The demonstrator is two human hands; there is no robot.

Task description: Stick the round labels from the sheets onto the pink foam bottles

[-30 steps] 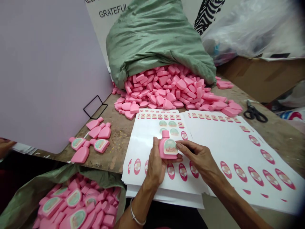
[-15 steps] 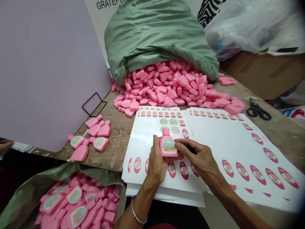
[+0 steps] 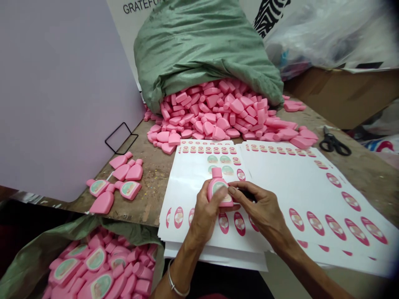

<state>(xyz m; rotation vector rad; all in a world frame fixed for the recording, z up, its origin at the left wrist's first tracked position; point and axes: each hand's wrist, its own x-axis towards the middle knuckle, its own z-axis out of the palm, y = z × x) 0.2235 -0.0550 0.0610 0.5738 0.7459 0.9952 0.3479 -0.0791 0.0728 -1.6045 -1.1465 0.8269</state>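
Upright above the paper sheets, a small pink bottle (image 3: 216, 172) with a pale green and cream label is held in my left hand (image 3: 204, 211). My left thumb lies across the label and hides part of it. At the bottle's right side is my right hand (image 3: 260, 203), its thumb and forefinger pinched close to the label's edge. Something dark and narrow shows among the right fingers; I cannot make out what it is. Beneath both hands, sticker sheets (image 3: 187, 189) carry pink oval and green rounded labels.
Pink bottles (image 3: 215, 116) spill from a green sack (image 3: 205, 50) at the back. Several bottles (image 3: 102, 202) lie at left, some labelled. An open sack (image 3: 25, 265) below holds more. Black-handled scissors (image 3: 335, 145) lie right, near a cardboard box (image 3: 339, 95). A wire stand (image 3: 121, 139) is left.
My left thumb has moved from the bottle's side onto the label. My right hand stays at the bottle's right edge. The view has shifted slightly.
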